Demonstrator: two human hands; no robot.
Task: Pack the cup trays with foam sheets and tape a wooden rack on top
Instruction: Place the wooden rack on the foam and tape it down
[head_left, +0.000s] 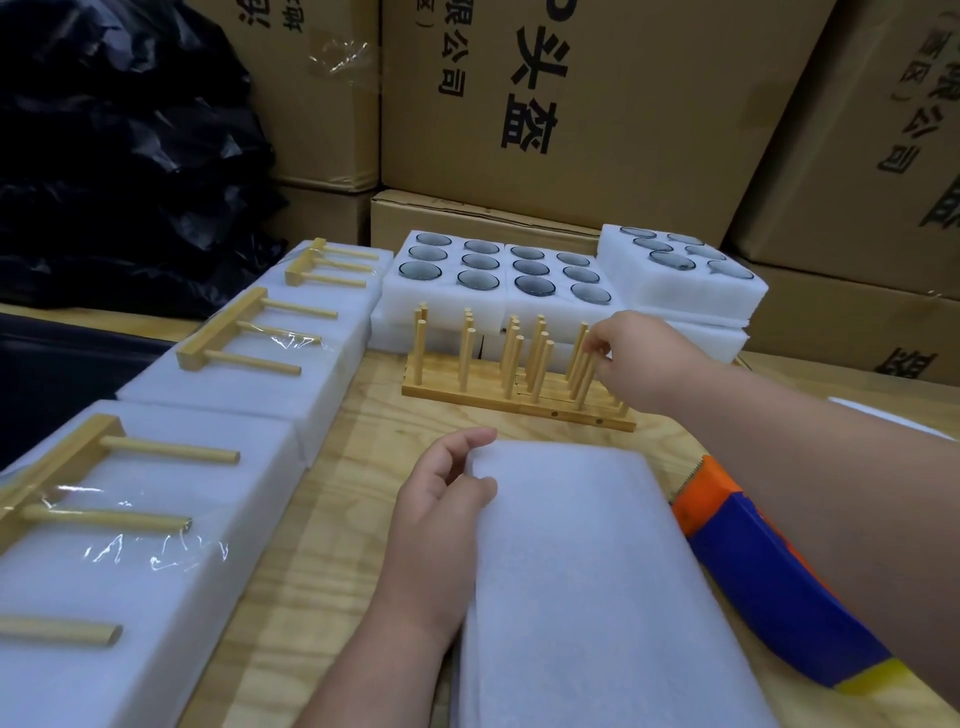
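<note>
A white foam sheet (587, 577) covers a pack in front of me. My left hand (441, 509) rests on the sheet's far left corner, fingers curled on its edge. My right hand (639, 358) reaches forward and pinches a peg of the rightmost wooden rack (587, 384). Several wooden racks (467, 374) stand upright on the table, pegs up. Behind them sit white foam cup trays (498, 280) holding grey glass cups, another tray (680, 270) stacked to the right.
Three finished foam packs (156, 519) with racks taped on top line the left side. An orange and blue tape dispenser (769, 571) lies under my right forearm. Cardboard boxes (597, 104) wall the back; black plastic bags (119, 156) are piled at the left.
</note>
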